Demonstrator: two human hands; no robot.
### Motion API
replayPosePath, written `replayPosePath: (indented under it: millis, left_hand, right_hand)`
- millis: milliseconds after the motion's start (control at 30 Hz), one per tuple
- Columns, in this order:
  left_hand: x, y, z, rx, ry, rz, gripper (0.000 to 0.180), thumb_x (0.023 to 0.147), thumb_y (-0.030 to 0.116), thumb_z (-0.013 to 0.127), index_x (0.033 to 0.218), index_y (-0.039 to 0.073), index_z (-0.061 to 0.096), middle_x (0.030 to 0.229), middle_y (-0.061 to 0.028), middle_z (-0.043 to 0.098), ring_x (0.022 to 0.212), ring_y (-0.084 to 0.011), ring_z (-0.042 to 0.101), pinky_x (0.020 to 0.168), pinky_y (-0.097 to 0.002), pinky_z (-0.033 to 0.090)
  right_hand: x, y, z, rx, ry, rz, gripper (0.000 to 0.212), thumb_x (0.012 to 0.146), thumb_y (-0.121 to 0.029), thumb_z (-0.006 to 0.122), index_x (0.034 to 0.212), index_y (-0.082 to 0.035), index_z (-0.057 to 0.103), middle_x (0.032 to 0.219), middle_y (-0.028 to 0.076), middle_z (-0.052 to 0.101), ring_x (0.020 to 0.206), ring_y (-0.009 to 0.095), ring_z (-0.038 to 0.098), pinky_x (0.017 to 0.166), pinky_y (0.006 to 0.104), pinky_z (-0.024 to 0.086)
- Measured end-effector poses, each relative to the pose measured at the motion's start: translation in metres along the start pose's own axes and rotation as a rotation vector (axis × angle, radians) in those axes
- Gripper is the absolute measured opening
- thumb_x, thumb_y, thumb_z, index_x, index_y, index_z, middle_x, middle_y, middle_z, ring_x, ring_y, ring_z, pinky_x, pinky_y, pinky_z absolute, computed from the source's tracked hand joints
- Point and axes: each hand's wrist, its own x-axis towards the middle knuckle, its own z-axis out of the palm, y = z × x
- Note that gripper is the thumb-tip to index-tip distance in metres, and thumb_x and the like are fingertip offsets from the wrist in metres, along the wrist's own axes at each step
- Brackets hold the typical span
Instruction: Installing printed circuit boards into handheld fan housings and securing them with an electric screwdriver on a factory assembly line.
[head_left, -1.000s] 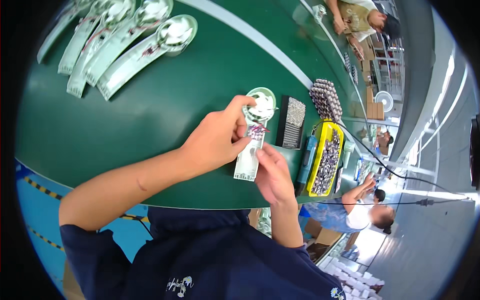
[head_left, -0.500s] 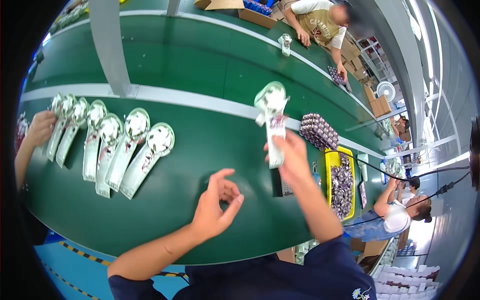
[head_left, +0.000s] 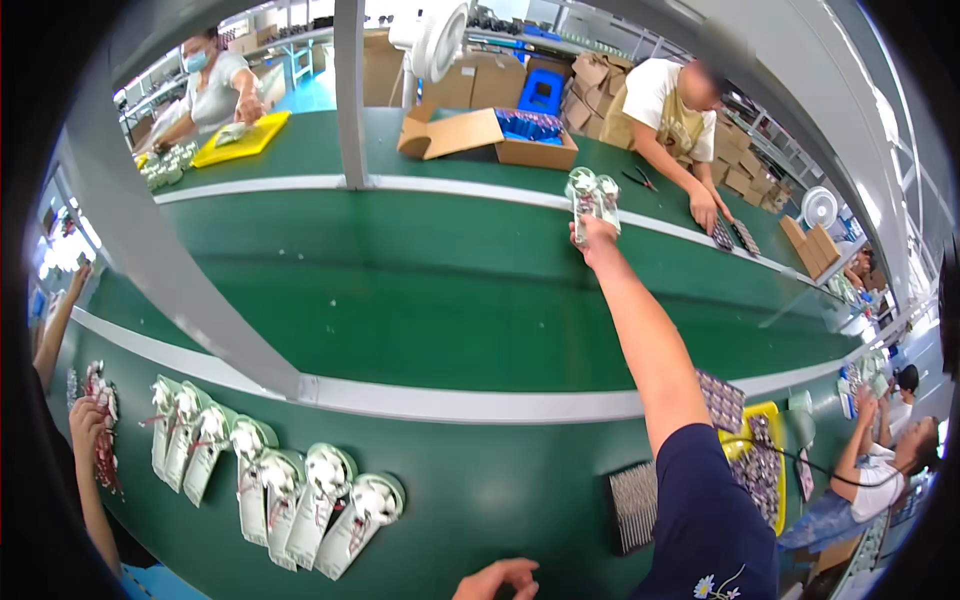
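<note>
My right hand [head_left: 597, 236] is stretched far across the green bench, with its fingers closed on the handle of a pale green handheld fan shell [head_left: 584, 196]. That shell has a round head, and a second fan shell [head_left: 608, 192] stands right beside it at the far rail. At the lower edge, my left hand [head_left: 500, 579] is only partly in view; its fingers are apart and hold nothing. On the near bench to the left lies a row of several similar fan shells [head_left: 328, 490], with white round parts and red wires showing.
A metal rail [head_left: 450, 402] and a slanted post [head_left: 190, 290] divide the benches. On the right are a black tray of pins [head_left: 632, 508] and a yellow bin [head_left: 768, 425] of small parts. A co-worker [head_left: 660, 115] handles dark boards opposite; another person's hand [head_left: 88, 425] is at left.
My right hand has carried the fan shell forward across the bench to the far rail, beside the other one. My left hand now shows lower in the picture. The view has tilted up.
</note>
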Motion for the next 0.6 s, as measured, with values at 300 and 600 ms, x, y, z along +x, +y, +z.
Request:
replayPosePath:
  millis: [300,600]
  left_hand:
    - [-0.003,-0.001,-0.001,0.085,0.072,0.131,0.013,0.095,0.007,0.072,0.106,0.0,0.066,0.088,-0.0099,0.066,0.069,-0.0175,0.062,0.061,-0.0301,0.049]
    - [-0.004,0.013,-0.022,0.2,0.192,0.213,0.019,0.092,0.0,0.07,0.111,0.0,0.067,0.093,-0.0108,0.068,0.08,-0.0227,0.067,0.073,-0.0333,0.054]
  right_hand:
    - [0.046,0.021,-0.003,0.141,-0.012,0.057,0.031,0.098,-0.012,0.065,0.128,-0.009,0.058,0.105,0.012,0.066,0.081,0.025,0.066,0.066,0.0376,0.062]
    - [-0.33,-0.048,-0.002,-0.268,-0.527,0.238,0.046,0.1,-0.024,0.067,0.136,0.0,0.055,0.123,0.011,0.062,0.109,0.022,0.066,0.085,0.032,0.056]
